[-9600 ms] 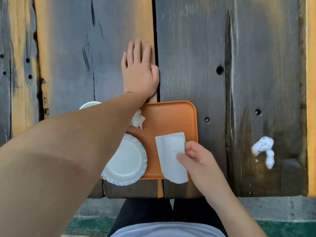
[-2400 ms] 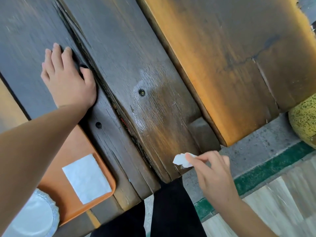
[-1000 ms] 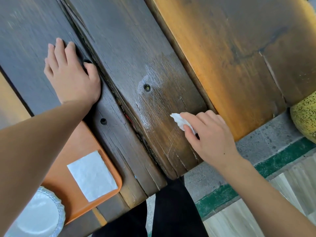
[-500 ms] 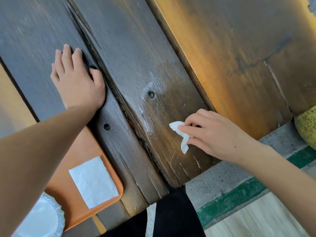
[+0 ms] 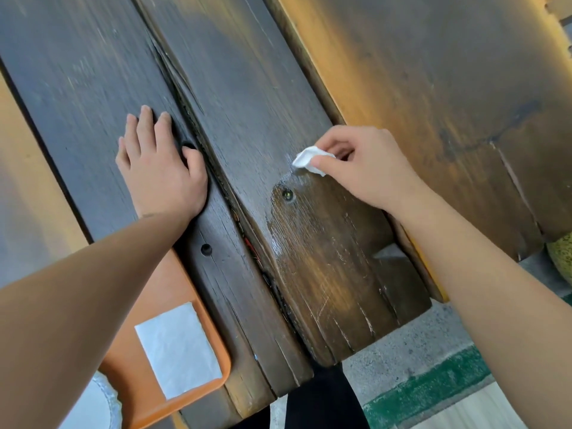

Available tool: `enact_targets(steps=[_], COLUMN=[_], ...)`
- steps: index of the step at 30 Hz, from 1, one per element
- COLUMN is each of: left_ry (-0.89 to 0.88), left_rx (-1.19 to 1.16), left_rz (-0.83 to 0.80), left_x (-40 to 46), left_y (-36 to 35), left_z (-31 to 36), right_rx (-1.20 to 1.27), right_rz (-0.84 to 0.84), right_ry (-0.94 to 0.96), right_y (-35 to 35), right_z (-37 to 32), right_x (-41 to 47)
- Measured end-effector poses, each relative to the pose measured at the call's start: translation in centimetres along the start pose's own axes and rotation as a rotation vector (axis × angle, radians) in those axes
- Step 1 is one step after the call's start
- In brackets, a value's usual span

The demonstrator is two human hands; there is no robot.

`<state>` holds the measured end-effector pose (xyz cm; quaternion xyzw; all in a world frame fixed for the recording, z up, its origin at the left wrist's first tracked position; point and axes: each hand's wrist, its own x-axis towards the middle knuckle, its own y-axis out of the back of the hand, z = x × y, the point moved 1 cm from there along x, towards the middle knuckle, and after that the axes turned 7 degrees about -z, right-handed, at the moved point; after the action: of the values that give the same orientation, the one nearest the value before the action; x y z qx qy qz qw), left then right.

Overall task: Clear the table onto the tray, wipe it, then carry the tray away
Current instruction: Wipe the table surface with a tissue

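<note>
My right hand (image 5: 363,168) pinches a crumpled white tissue (image 5: 311,159) against the dark wooden table (image 5: 247,88), just above a bolt hole. A wet smear shines on the plank below the tissue. My left hand (image 5: 161,171) lies flat on the neighbouring plank, fingers spread, holding nothing. The orange tray (image 5: 201,394) sits at the lower left near the table's front edge. On it lie a flat white napkin (image 5: 178,348) and a white plate (image 5: 93,404) with a patterned rim, mostly hidden by my left forearm.
Gaps and cracks run between the planks. The table's front edge ends above grey concrete and a green floor stripe (image 5: 433,388). A yellow speckled object (image 5: 561,255) shows at the right edge. My dark-clothed legs are below the table edge.
My right hand has slid the tissue up the plank, away from the front edge and past the bolt hole. The left hand has stayed flat on the table.
</note>
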<state>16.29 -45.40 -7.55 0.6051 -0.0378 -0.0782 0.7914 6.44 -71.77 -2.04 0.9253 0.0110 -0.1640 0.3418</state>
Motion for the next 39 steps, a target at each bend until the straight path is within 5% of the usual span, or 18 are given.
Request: enact_targets(steps=[8,18,23,26,32,39], left_ry=[0.000,-0.003,0.003,0.003,0.001,0.001], left_rx=[0.007,0.015,0.016,0.015,0.040,0.065], left_rz=[0.006,-0.014,-0.032,-0.024,-0.005,0.012], left_x=[0.0,-0.1,-0.1,-0.1,-0.1,0.0], left_y=[-0.2,-0.1,0.1,0.1,0.1,-0.1], left_z=[-0.1,-0.1,0.1,0.0,0.1,-0.2], right_rx=[-0.399,-0.327,-0.329,-0.338,-0.287,-0.324], right_rz=[0.057,0.063,-0.151,-0.140,0.212,0.006], right_ry=[0.201,0.194,0.253,0.300,0.275,0.468], right_y=[-0.8,-4.3,-8.3,-7.5,-4.7,-7.9], right_z=[-0.1,3.3,3.5,3.9,1.6,0.8], right_x=[1.6,-12.2,-20.9,-18.4,-5.0,-8.8])
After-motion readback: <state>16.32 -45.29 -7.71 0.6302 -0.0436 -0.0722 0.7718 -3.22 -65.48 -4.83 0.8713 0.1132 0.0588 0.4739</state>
